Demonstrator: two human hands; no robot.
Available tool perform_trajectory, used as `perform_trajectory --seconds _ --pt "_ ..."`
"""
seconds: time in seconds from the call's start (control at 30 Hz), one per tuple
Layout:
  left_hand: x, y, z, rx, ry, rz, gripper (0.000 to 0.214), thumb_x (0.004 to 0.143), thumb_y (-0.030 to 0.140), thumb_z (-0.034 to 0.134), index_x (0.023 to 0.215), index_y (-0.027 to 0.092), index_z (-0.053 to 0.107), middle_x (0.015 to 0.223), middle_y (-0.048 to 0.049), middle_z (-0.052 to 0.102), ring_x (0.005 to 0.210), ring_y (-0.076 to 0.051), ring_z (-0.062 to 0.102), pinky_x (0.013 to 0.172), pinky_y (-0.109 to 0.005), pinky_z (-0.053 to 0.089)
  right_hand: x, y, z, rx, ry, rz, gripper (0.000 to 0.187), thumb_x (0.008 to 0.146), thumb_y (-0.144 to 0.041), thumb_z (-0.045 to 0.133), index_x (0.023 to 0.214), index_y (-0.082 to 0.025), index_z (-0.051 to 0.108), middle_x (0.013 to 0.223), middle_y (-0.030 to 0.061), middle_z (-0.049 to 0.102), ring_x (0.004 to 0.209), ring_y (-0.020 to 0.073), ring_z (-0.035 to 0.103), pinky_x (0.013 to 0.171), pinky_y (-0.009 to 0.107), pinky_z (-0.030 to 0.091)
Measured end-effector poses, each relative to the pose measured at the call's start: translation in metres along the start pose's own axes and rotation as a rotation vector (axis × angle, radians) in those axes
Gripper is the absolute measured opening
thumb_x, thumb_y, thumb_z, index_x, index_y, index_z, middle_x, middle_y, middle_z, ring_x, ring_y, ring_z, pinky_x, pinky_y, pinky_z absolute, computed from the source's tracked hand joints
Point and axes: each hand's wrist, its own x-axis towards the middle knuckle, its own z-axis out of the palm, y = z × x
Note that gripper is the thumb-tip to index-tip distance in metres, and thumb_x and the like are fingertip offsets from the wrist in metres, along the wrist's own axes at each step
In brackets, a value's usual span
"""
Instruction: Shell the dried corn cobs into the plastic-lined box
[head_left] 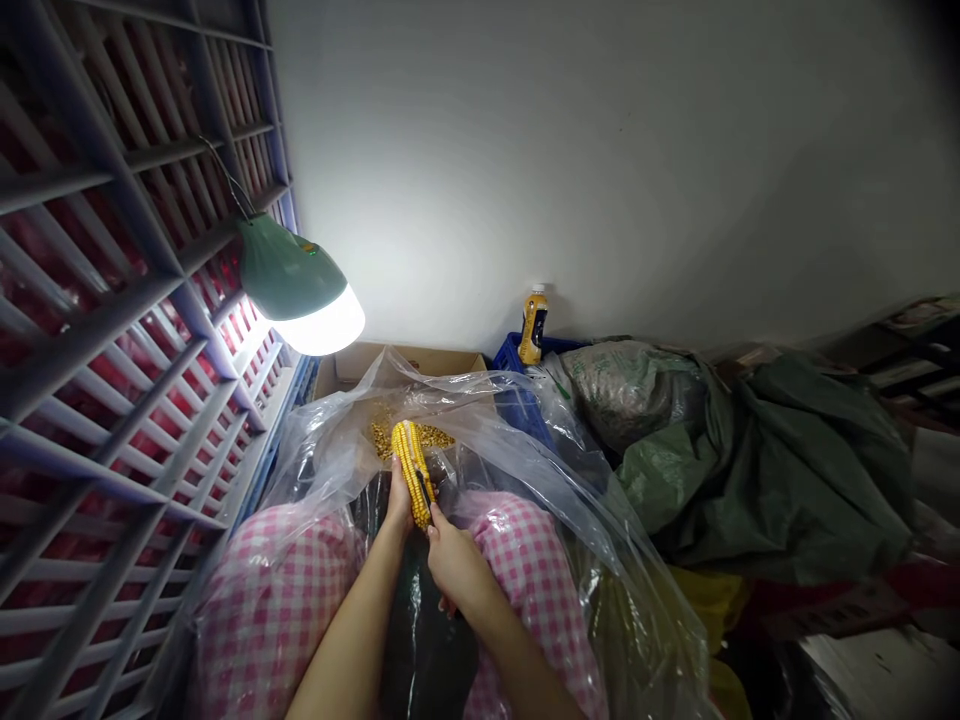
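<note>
My left hand [397,497] is wrapped round the near end of a yellow corn cob [411,462], holding it lengthwise, pointing away from me. My right hand [455,567] is closed round a small dark tool [425,492] whose tip rests against the cob's right side. Beyond the cob lies a small heap of loose kernels [431,435] on a clear plastic sheet [480,420]. The sheet drapes over my knees in pink checked trousers [517,550].
A lit green lamp [296,290] hangs at the left from stacked grey crates [112,330]. A cardboard box [352,362] and a blue crate [510,352] with a yellow bottle [534,325] stand by the white wall. Green sacks [750,460] pile up at the right.
</note>
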Motion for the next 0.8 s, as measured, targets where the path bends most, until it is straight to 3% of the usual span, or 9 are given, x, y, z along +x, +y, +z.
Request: perform_trajectory --seconds 0.13,0.27,0.43,0.5,0.6,0.67,0.73,0.8 --pt "0.001 0.000 -0.001 0.009 -0.011 0.021 0.059 0.076 0.067 0.026 0.067 0.015 0.052 0.048 -0.0049 0.054 0.041 -0.017 0.054 0.038 -0.026 0.043 0.003 0.002 0.007 0.120 -0.068 0.053 0.050 0.086 -0.026 0.020 0.137 -0.024 0.024 0.090 0.0152 0.063 0.043 0.0178 0.058 0.034 0.025 0.041" --pt "0.003 0.002 -0.001 0.011 -0.019 0.027 0.060 0.077 0.067 0.024 0.067 0.015 0.052 0.047 -0.0043 0.052 0.040 -0.016 0.053 0.037 -0.025 0.041 0.009 -0.002 0.009 0.190 -0.039 0.034 0.049 0.087 -0.027 0.024 0.135 -0.022 0.029 0.083 0.0124 0.061 0.039 0.0124 0.052 0.038 0.024 0.042" --pt "0.006 0.001 0.000 -0.006 -0.002 0.066 0.057 0.079 0.065 0.022 0.068 0.016 0.049 0.045 -0.0029 0.051 0.037 -0.016 0.050 0.036 -0.026 0.041 0.015 -0.006 -0.004 0.659 -0.322 0.211 0.050 0.090 -0.035 0.014 0.138 -0.026 0.009 0.052 -0.0040 0.042 0.034 0.0083 0.041 0.041 0.025 0.043" --pt "0.007 0.000 0.000 -0.012 0.002 0.079 0.056 0.079 0.064 0.023 0.068 0.016 0.049 0.046 -0.0028 0.051 0.037 -0.016 0.051 0.037 -0.027 0.042 0.016 -0.005 -0.007 0.603 -0.313 0.202 0.049 0.090 -0.035 0.015 0.138 -0.026 0.010 0.053 -0.0033 0.044 0.036 0.0092 0.044 0.044 0.027 0.045" --pt "0.010 0.000 0.000 -0.015 0.004 0.063 0.057 0.079 0.063 0.022 0.069 0.015 0.050 0.048 -0.0040 0.052 0.040 -0.017 0.053 0.038 -0.027 0.042 0.016 -0.003 -0.003 0.158 -0.087 0.039 0.047 0.087 -0.028 0.026 0.134 -0.023 0.029 0.074 0.0092 0.058 0.060 0.0182 0.059 0.061 0.036 0.048" --pt "0.012 0.000 0.000 -0.019 0.001 0.046 0.059 0.080 0.063 0.020 0.069 0.014 0.051 0.048 -0.0047 0.052 0.042 -0.018 0.055 0.040 -0.027 0.043 0.016 -0.005 -0.001 -0.084 0.038 -0.047 0.046 0.085 -0.024 0.032 0.131 -0.020 0.038 0.089 0.0158 0.061 0.082 0.0256 0.060 0.073 0.041 0.045" --pt "0.013 0.001 0.001 -0.029 0.005 0.043 0.059 0.081 0.062 0.019 0.071 0.014 0.052 0.048 -0.0045 0.052 0.045 -0.018 0.056 0.042 -0.027 0.044 0.019 -0.010 -0.003 -0.058 0.021 -0.031 0.046 0.085 -0.023 0.033 0.131 -0.019 0.037 0.088 0.0158 0.061 0.082 0.0258 0.060 0.073 0.041 0.045" --pt "0.012 0.003 0.002 -0.042 0.018 0.051 0.057 0.082 0.059 0.019 0.074 0.014 0.052 0.049 -0.0038 0.052 0.048 -0.019 0.057 0.044 -0.027 0.045 0.022 -0.017 -0.010 0.224 -0.131 0.084 0.047 0.087 -0.027 0.027 0.134 -0.023 0.028 0.075 0.0097 0.059 0.061 0.0184 0.060 0.060 0.036 0.048"
